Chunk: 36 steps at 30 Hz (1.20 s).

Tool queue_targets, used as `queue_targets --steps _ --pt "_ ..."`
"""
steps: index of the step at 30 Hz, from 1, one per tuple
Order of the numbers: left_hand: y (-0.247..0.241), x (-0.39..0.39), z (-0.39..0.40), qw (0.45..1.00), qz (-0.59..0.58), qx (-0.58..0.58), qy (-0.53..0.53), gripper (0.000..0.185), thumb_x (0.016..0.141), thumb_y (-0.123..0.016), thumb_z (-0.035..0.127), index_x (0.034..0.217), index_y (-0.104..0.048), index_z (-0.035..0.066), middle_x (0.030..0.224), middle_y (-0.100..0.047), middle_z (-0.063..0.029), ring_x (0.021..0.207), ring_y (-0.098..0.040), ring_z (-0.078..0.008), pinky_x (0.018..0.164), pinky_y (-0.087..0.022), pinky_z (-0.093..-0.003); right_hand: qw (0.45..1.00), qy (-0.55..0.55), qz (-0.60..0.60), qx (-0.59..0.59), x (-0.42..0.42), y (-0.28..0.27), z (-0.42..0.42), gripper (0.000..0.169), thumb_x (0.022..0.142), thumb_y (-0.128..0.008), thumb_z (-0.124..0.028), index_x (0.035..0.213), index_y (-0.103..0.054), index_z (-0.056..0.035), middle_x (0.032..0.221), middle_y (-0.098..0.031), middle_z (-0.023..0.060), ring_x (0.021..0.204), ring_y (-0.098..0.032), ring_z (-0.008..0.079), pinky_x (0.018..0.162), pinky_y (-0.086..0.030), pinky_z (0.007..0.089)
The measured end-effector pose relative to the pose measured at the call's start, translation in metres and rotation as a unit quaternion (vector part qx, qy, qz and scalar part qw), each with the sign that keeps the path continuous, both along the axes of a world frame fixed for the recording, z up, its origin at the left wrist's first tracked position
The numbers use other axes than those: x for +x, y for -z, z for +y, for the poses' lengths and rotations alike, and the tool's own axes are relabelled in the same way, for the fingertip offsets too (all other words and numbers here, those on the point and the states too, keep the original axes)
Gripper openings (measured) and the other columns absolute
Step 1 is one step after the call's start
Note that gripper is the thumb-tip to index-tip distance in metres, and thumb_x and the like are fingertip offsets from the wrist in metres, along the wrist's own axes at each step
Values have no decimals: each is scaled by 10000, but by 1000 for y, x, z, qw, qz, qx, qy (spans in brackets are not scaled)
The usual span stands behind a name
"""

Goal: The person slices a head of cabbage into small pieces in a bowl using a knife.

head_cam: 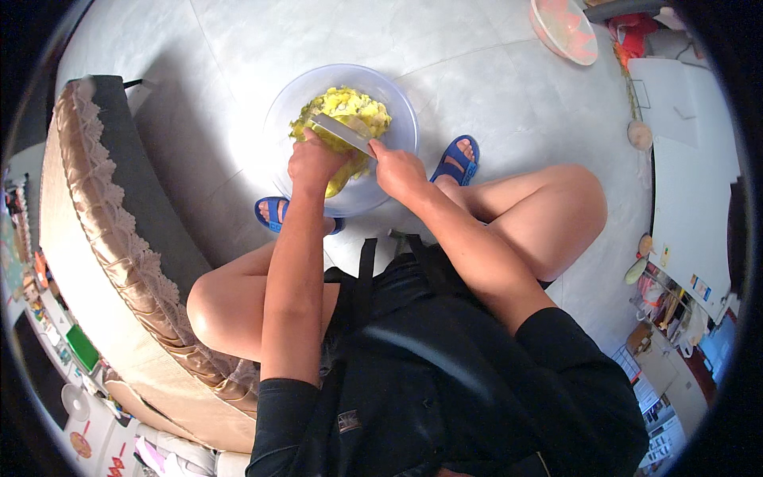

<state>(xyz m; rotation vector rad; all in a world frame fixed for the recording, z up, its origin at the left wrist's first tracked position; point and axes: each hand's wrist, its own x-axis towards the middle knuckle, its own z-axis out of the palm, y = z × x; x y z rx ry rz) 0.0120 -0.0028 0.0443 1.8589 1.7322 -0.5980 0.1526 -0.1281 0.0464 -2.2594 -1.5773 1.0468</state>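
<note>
A large translucent plastic basin stands on the floor between the feet, with a heap of chopped yellow-green vegetable in it. Over the heap, my right hand grips a knife by its handle; the broad metal blade points up and left. My left hand is in the basin, pressed on a larger yellow-green leafy piece beneath the blade. The blade lies close to the left fingers. Where its edge meets the vegetable cannot be made out.
A sofa or bed edge with gold, lace-trimmed cloth runs along the left. A pink and white bowl sits on the floor at the upper right. A white cabinet or appliance stands at the right. Feet in blue sandals flank the basin.
</note>
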Motion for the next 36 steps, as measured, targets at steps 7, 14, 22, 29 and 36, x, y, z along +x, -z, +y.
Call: queue_targets --steps 7,14,22,29,36 --pt "-15 -5 -66 972 -144 183 18 1186 565 -979 341 1555 -362 130 1548 -332 -298 1271 -508 -535 861 -595 -556 1000 19 -6 14 1 9 -1 334 938 -506 -86 1264 -576 -92 881 -728 239 850 -713 440 752 -544 570" --pt "19 -21 -90 965 -126 225 41 1044 626 -933 257 1522 -410 132 1492 -390 -252 1196 -520 -510 840 -604 -535 999 -16 -7 39 -2 13 -6 390 966 -490 -110 1347 -575 -114 869 -726 226 820 -708 436 728 -543 564" --pt "11 -8 -85 972 -96 206 53 832 672 -902 305 1375 -505 99 1411 -447 -219 1191 -533 -464 818 -618 -522 996 -61 -56 13 -5 0 -5 319 1071 -412 -245 1295 -576 -88 853 -730 214 809 -722 418 701 -559 547" --pt "8 -3 -82 978 -75 193 36 792 682 -899 329 1344 -527 106 1381 -464 -194 1175 -547 -437 790 -627 -515 995 -65 -65 32 -6 2 -4 279 1056 -405 -213 1224 -577 -72 848 -732 206 800 -723 417 688 -552 560" --pt "2 0 -71 984 -55 167 26 789 685 -900 366 1340 -534 124 1322 -480 -173 1149 -560 -424 757 -633 -491 994 -62 -80 40 -5 10 2 292 1064 -410 -233 1245 -581 -79 836 -730 202 790 -721 411 672 -555 553"
